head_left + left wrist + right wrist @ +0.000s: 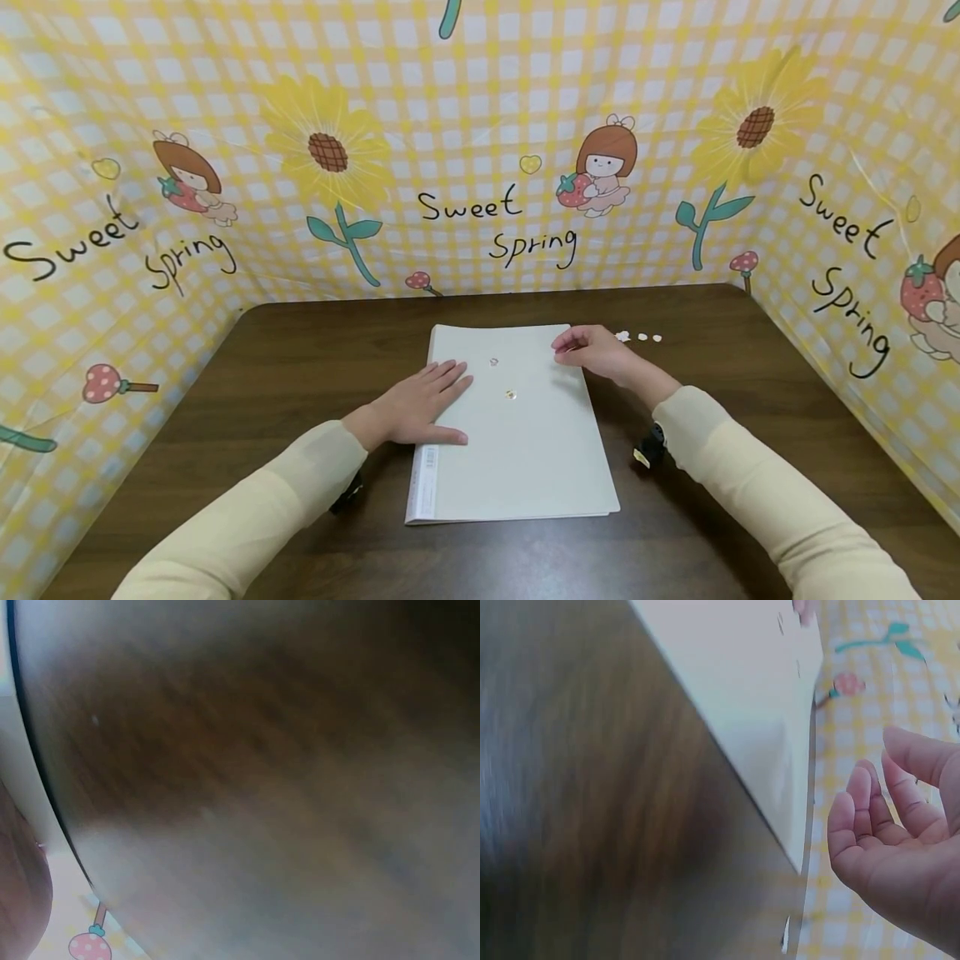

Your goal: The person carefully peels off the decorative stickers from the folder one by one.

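A large white folder-like book lies on the brown table, a printed strip with a barcode along its left edge. My left hand rests flat on its left side, fingers spread. Two small stickers are on the cover: a pinkish one and a yellowish one. Over the book's far right corner is my right hand, fingers bent, thumb close to the index finger. In the right wrist view, the right hand is seen palm side; I cannot tell whether a small piece sits between its fingertips.
Several small white pieces lie in a row on the table, right of the book's far corner. A yellow checked cloth with printed flowers and lettering stands along the back and both sides. The left wrist view is mostly blurred.
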Demonstrator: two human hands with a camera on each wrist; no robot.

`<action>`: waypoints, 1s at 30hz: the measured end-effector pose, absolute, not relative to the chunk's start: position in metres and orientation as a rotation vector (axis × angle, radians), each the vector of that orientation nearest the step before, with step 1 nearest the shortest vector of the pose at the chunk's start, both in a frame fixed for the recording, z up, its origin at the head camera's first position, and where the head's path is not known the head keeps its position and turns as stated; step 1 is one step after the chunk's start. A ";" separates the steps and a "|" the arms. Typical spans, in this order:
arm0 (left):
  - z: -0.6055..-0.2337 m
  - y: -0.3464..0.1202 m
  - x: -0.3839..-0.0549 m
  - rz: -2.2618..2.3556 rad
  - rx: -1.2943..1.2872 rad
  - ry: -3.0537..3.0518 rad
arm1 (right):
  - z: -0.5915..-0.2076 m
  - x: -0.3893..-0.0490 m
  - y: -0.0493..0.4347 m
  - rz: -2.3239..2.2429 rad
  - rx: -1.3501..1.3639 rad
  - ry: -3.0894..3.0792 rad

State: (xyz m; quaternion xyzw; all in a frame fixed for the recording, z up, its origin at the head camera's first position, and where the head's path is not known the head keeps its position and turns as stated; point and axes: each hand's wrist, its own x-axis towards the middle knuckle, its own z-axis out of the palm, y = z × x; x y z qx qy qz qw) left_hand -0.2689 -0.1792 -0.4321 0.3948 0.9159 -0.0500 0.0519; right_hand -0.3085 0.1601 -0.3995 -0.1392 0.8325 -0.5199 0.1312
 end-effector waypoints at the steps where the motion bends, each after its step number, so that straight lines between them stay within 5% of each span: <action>1: -0.432 -0.179 -0.269 -0.150 1.202 2.787 | -0.399 -0.307 0.156 -1.499 -0.429 2.412; 30: -0.428 -0.177 -0.268 -0.152 1.161 2.771 | -0.413 -0.294 0.093 -1.212 -0.699 2.415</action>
